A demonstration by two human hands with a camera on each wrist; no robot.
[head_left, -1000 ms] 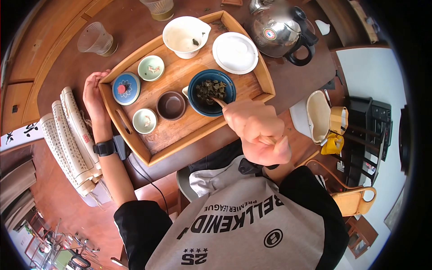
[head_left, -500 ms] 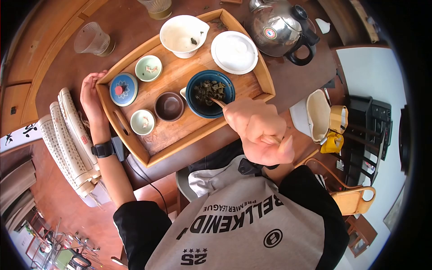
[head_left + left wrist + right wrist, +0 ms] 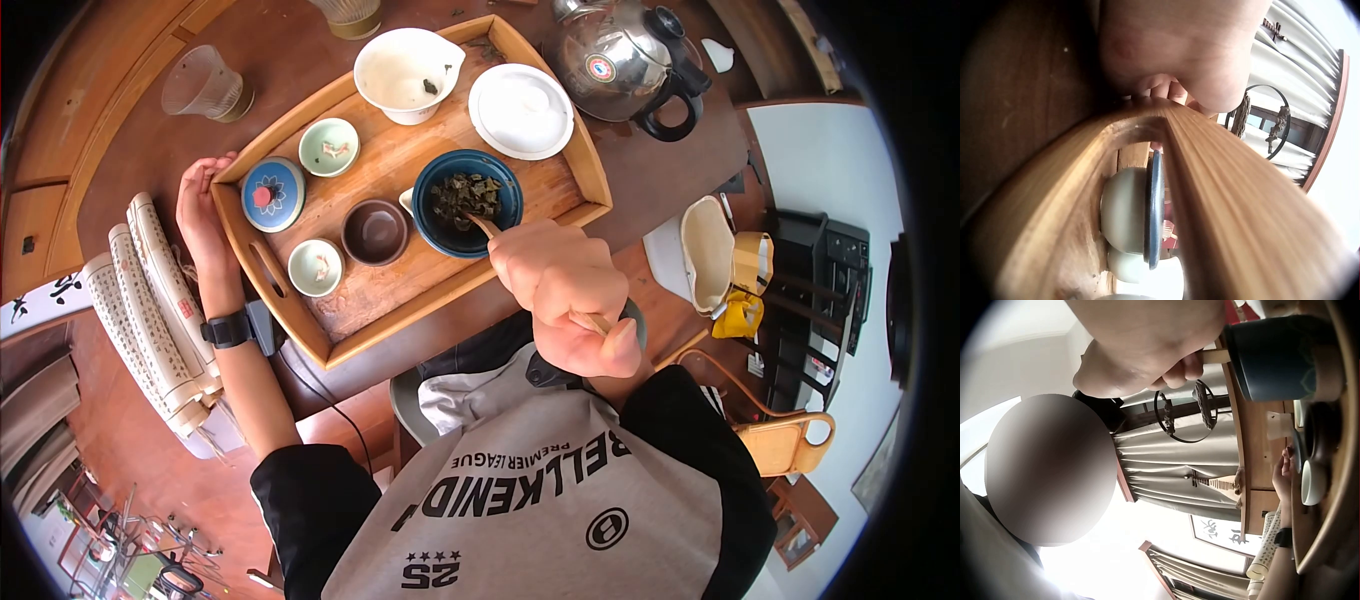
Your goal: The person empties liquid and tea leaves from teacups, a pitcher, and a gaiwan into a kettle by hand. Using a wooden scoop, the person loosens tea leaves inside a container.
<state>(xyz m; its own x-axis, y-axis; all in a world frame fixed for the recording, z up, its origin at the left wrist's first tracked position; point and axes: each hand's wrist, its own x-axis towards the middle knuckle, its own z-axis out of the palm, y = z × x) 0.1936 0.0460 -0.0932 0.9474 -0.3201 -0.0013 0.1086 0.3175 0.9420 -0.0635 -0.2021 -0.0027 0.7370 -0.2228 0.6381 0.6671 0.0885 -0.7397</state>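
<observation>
My right hand [image 3: 565, 295] grips a slim wooden stick [image 3: 485, 226], its tip among the wet tea leaves [image 3: 465, 196] inside a dark blue pot [image 3: 427, 225]. The right wrist view shows the same pot [image 3: 1282, 359] side-on, close beyond the fingers. The pot stands on a wooden tray [image 3: 355, 345] near its front edge. At the tray's left end, my left hand [image 3: 205, 220] lies against the outer corner with loosely bent fingers. Close by are a blue lid with a red knob [image 3: 272, 195], two pale green cups [image 3: 330, 147] and a brown cup [image 3: 376, 232].
A white pitcher [image 3: 405, 75] and white lidded dish [image 3: 520, 113] occupy the tray's back. Beyond it stand a steel kettle [image 3: 615, 70] at right and a ribbed glass [image 3: 208, 85] at left. Rolled bamboo scrolls [image 3: 155, 310] lie left of my forearm.
My right hand has turned and shifted slightly, keeping hold of the stick in the pot. The tray has shifted a little up and left in the head view; the left hand stays at its corner.
</observation>
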